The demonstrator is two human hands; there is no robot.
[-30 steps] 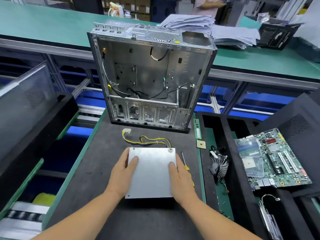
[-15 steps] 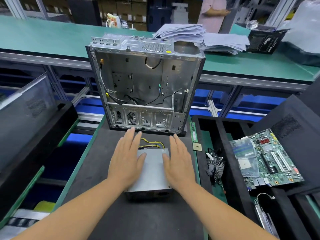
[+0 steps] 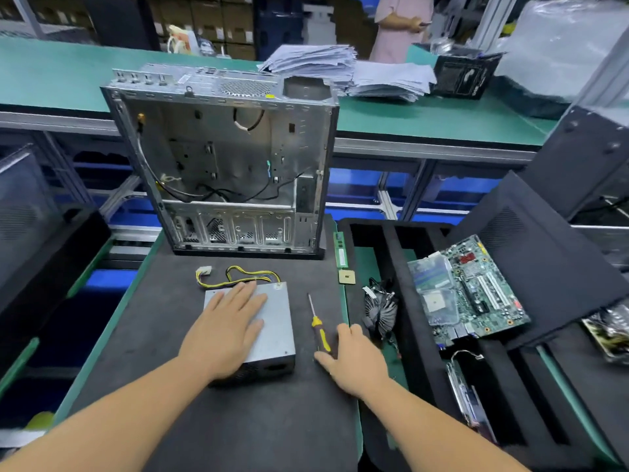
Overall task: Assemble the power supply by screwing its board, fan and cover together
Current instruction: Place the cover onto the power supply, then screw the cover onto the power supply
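Note:
A silver metal power supply box (image 3: 272,327) lies flat on the black mat, with yellow and black cables (image 3: 238,277) running out of its far edge. My left hand (image 3: 226,330) rests palm down on its lid, fingers spread. A yellow-handled screwdriver (image 3: 318,327) lies just right of the box. My right hand (image 3: 350,357) is on the mat beside the screwdriver's handle, fingers curled next to it; I cannot tell whether they touch it. A black fan (image 3: 377,310) lies further right on the green strip.
An open computer case (image 3: 224,165) stands upright at the mat's far edge. Right of the mat a black foam tray (image 3: 391,233) holds a motherboard (image 3: 469,287). A memory stick (image 3: 340,248) and a small chip (image 3: 346,276) lie near the fan. A person stands behind the far bench.
My right hand has come off the power supply and gone down to the right, beside the screwdriver. My left hand has stayed flat on the lid.

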